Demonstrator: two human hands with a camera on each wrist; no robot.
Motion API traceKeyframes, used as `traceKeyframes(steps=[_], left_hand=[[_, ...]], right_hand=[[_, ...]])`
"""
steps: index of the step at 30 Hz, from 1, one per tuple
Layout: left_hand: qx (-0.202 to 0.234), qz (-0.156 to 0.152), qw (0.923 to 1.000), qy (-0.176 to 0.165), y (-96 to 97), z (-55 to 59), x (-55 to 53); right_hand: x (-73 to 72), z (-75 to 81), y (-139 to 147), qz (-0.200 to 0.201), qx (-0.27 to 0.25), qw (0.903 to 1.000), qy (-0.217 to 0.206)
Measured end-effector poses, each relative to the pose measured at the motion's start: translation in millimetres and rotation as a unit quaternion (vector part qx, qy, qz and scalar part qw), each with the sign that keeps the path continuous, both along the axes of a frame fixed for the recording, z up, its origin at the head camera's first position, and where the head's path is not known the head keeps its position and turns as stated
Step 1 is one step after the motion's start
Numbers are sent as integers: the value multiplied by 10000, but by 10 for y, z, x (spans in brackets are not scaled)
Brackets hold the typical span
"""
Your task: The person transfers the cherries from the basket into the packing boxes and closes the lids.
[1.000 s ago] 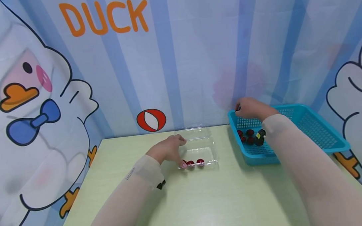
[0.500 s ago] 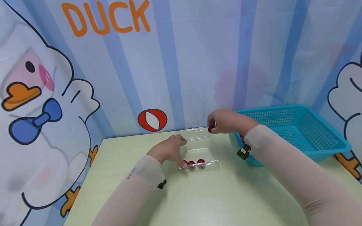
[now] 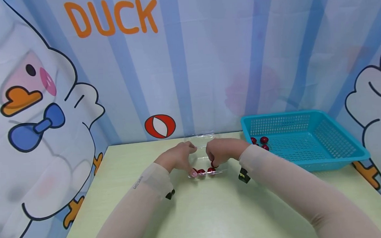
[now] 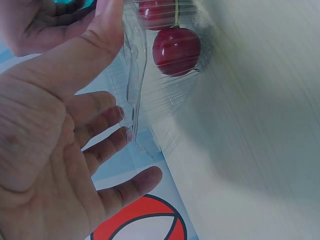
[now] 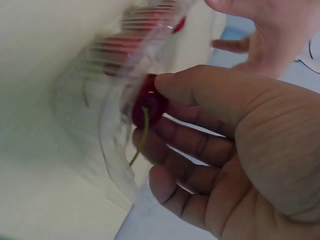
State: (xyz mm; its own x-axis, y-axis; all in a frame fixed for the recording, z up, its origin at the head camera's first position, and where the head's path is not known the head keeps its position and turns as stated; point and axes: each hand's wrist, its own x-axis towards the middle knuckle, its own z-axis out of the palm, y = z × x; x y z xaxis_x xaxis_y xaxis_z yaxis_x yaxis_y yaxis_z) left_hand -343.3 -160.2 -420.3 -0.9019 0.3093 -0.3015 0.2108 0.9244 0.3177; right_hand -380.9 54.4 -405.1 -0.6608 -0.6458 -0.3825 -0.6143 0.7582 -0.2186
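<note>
A clear plastic clamshell box (image 3: 202,156) stands on the table with its lid raised at the back. Cherries (image 3: 201,172) lie along its front side, and two of these cherries (image 4: 176,51) show through the wall in the left wrist view. My left hand (image 3: 178,157) grips the box by its left side, thumb at the front rim and fingers farther back. Over the box's right part, my right hand (image 3: 223,151) pinches a dark red cherry (image 5: 150,102) between thumb and fingers. The green stem (image 5: 145,134) of that cherry hangs down close to the rim.
A blue plastic basket (image 3: 308,165) stands at the right of the table, with several cherries (image 3: 264,140) in its left end. Behind the table hangs a striped curtain (image 3: 201,62) with duck pictures.
My right hand has come out of the basket with a cherry and moved left, then down into the clear box. The left hand has stayed at the box.
</note>
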Motion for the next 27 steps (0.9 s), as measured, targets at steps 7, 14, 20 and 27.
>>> traceKeyframes(steps=[7, 14, 20, 27], left_hand=[[-52, -56, 10000, 19, 0, -5, -2], [-61, -11, 10000, 27, 10, -7, -5], [-33, -12, 10000, 38, 15, -11, -6], [-34, -2, 10000, 31, 12, -23, -13]], right_hand=[[13, -91, -76, -90, 334, 9994, 5], [0, -148, -99, -44, 487, 9988, -25], [11, -131, -95, -96, 431, 9990, -60], [-74, -7, 32, 169, -17, 9998, 108]])
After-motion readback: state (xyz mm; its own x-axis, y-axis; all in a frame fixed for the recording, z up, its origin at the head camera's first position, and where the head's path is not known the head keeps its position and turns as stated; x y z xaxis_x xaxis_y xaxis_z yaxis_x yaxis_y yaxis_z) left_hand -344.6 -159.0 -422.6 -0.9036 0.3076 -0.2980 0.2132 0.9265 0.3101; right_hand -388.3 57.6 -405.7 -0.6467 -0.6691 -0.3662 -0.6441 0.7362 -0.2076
